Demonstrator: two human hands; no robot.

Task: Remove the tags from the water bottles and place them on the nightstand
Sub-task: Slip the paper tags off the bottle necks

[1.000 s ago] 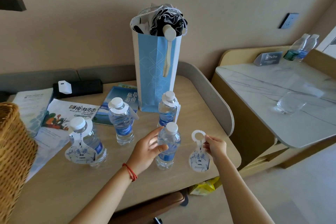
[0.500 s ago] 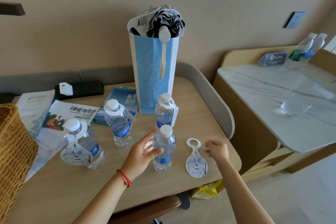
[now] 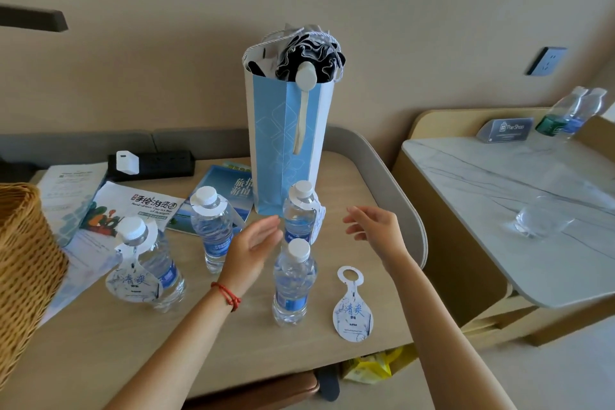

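Now 4 water bottles stand on the wooden table point(image 3: 100, 356). Nearest, the untagged bottle point(image 3: 293, 283) has its loose tag point(image 3: 353, 308) lying flat just to its right. Behind it, the rear bottle point(image 3: 301, 213) wears a tag, as do the middle bottle point(image 3: 213, 226) and the left bottle point(image 3: 149, 263). Both hands hover either side of the rear bottle with fingers relaxed, grasping nothing: left hand point(image 3: 253, 243), right hand point(image 3: 376, 226). A blue paper bag point(image 3: 286, 143) stands behind.
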